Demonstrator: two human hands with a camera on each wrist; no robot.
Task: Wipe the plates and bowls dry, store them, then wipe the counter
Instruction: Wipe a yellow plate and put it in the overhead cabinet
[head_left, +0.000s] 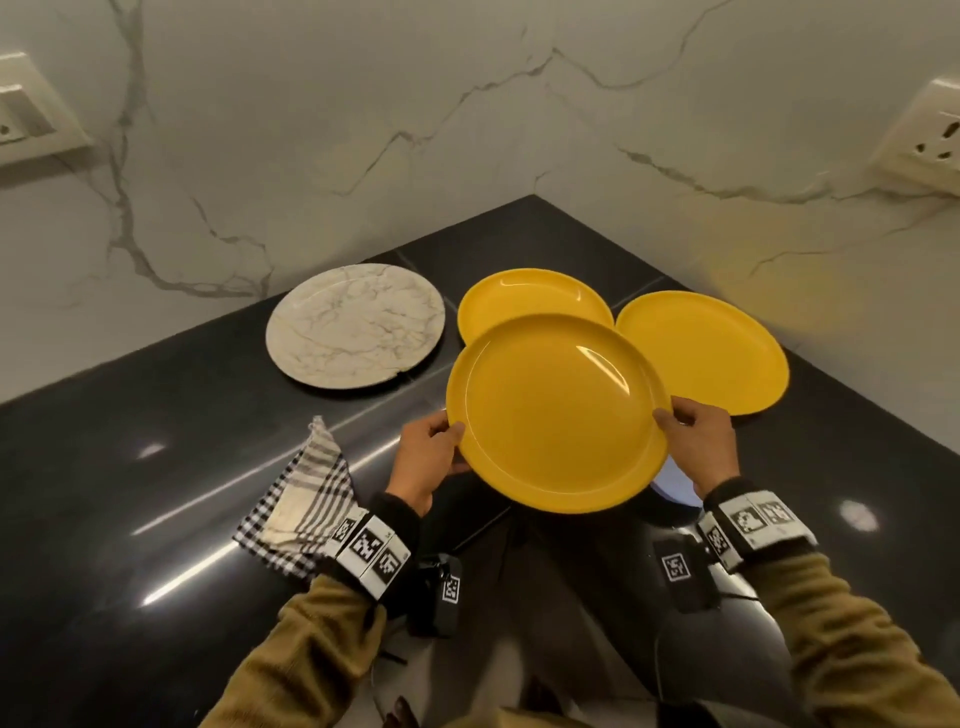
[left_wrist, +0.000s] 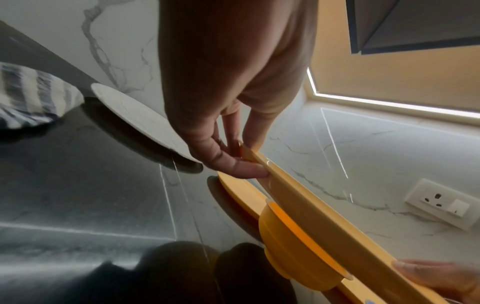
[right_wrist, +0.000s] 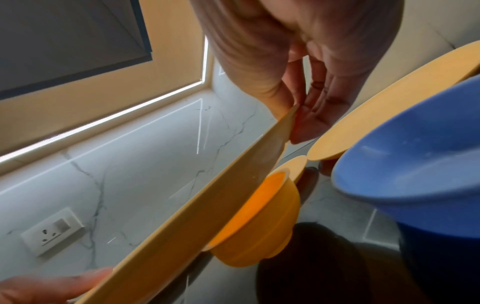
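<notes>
Holding: yellow plate (head_left: 556, 410) raised above the black counter (head_left: 130, 415), left hand (head_left: 426, 457) and right hand (head_left: 698, 441) each pinching an opposite rim | Beneath: yellow bowl (right_wrist: 259, 224), blue bowl (right_wrist: 415, 164) | Flat on counter: two more yellow plates (head_left: 530, 296), marble plate (head_left: 356, 325) | Left: checked cloth (head_left: 301, 504)

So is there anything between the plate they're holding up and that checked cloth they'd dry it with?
Nothing visible. Both hands, left and right, hold the yellow plate by its rim, above the counter. The cloth lies beside the left wrist, with only bare black counter around it.
</notes>
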